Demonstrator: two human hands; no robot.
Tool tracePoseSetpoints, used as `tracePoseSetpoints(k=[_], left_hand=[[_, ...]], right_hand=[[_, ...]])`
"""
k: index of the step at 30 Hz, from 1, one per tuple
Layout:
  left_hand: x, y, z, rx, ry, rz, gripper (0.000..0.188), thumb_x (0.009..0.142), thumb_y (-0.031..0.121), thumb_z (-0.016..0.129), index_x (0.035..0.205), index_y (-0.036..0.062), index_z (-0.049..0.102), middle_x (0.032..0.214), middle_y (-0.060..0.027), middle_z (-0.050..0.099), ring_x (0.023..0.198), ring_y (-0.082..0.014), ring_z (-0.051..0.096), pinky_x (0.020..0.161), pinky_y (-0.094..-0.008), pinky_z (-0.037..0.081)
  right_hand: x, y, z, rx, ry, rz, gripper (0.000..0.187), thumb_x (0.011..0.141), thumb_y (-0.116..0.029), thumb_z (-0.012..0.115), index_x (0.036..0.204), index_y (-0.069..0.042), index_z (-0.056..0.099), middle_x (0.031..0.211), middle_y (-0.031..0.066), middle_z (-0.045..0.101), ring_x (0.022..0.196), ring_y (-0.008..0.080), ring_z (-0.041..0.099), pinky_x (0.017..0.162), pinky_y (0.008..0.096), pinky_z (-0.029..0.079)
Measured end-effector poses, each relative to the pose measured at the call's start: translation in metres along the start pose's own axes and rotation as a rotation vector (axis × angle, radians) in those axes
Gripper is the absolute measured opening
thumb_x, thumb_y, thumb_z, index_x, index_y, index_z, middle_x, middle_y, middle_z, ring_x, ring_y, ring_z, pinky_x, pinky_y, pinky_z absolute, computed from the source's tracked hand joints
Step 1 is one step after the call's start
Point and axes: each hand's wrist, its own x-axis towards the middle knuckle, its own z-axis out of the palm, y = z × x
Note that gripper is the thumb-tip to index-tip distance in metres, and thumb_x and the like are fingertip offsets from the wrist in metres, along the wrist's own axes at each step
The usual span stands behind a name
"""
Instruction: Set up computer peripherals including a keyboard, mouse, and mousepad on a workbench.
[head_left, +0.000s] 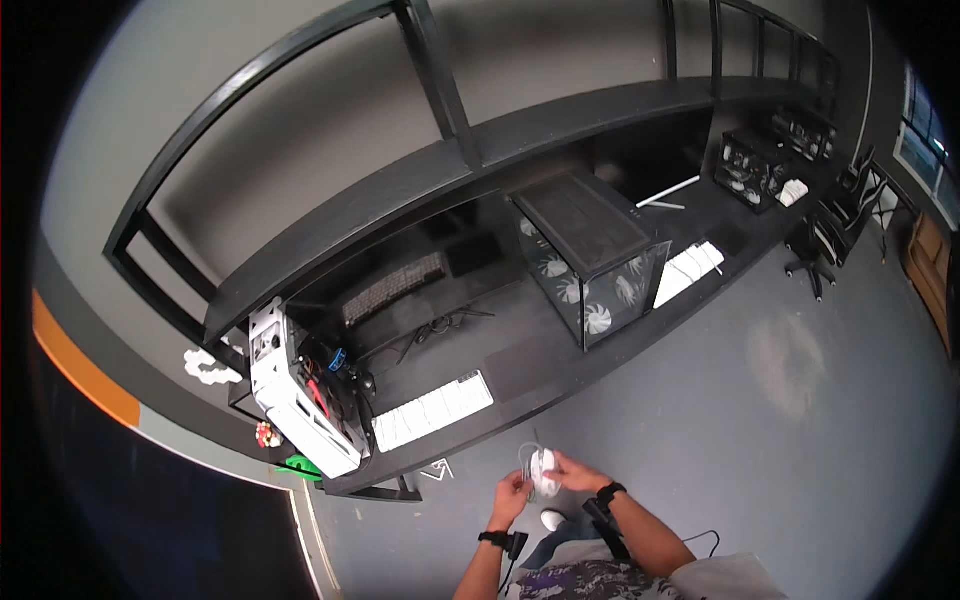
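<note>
My right hand [575, 475] is closed around a white computer mouse [543, 466], held in front of my body beyond the desk's near edge. Close by on its left, the fingers of my left hand [513, 492] pinch the mouse's thin cable [525, 449], which loops up beside the mouse. My fingers cover part of both. On the desk ahead lies a white keyboard [435, 412] with a cord across its keys, and a black mouse pad [524, 360] is to its right.
The long black desk [440, 345] carries an open white computer case [300, 400], a black glass-sided case [600, 250] with fans, and another white keyboard [690, 272]. A dark shelf [380, 195] runs above. An office chair [825, 240] stands far right on the grey floor [720, 430].
</note>
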Motion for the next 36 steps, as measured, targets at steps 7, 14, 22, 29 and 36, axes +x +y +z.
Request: tracePoseSetpoints(k=[7,14,22,29,36], left_hand=[[0.076,0.032,0.006,0.336,0.083,0.054,0.013,0.087,0.008,0.061,0.089,-0.0002,0.071,0.064,-0.0083,0.064,0.063,-0.0116,0.060,0.059,-0.0301,0.048],[0.098,0.054,0.011,0.441,0.393,-0.067,0.015,0.086,0.008,0.059,0.091,0.0002,0.072,0.069,-0.0128,0.068,0.064,-0.0197,0.066,0.061,-0.0355,0.051],[0.106,-0.001,0.027,0.290,0.689,-0.164,0.017,0.087,0.007,0.060,0.099,-0.0013,0.070,0.081,-0.0149,0.072,0.073,-0.0238,0.070,0.069,-0.0364,0.053],[0.095,-0.005,0.036,0.300,0.755,-0.454,0.021,0.084,0.017,0.071,0.093,-0.0014,0.072,0.077,-0.0110,0.072,0.069,-0.0184,0.068,0.066,-0.0327,0.053],[0.098,0.006,0.048,0.310,0.715,-0.500,0.021,0.079,0.019,0.073,0.088,0.0001,0.072,0.075,-0.0122,0.072,0.068,-0.0215,0.069,0.068,-0.0353,0.054]], right_hand=[[0.050,-0.006,-0.050,-0.104,0.315,-0.020,0.047,0.096,-0.026,0.063,0.130,0.001,0.045,0.111,0.0182,0.066,0.101,0.0231,0.065,0.088,0.0363,0.051],[0.088,0.010,-0.051,-0.150,0.338,0.077,0.042,0.094,-0.032,0.065,0.122,-0.004,0.051,0.093,0.0145,0.071,0.085,0.0260,0.070,0.077,0.0367,0.054],[0.099,-0.026,-0.073,-0.205,0.173,0.288,0.048,0.091,-0.039,0.064,0.123,-0.006,0.051,0.110,0.0238,0.067,0.105,0.0436,0.063,0.090,0.0499,0.050],[0.095,0.000,-0.067,-0.330,0.216,0.243,0.043,0.091,-0.038,0.065,0.116,-0.006,0.052,0.094,0.0205,0.069,0.090,0.0408,0.067,0.076,0.0468,0.052],[0.082,0.019,-0.082,-0.279,0.251,0.183,0.036,0.089,-0.034,0.069,0.104,-0.003,0.056,0.081,0.0169,0.069,0.078,0.0351,0.069,0.069,0.0420,0.054]])
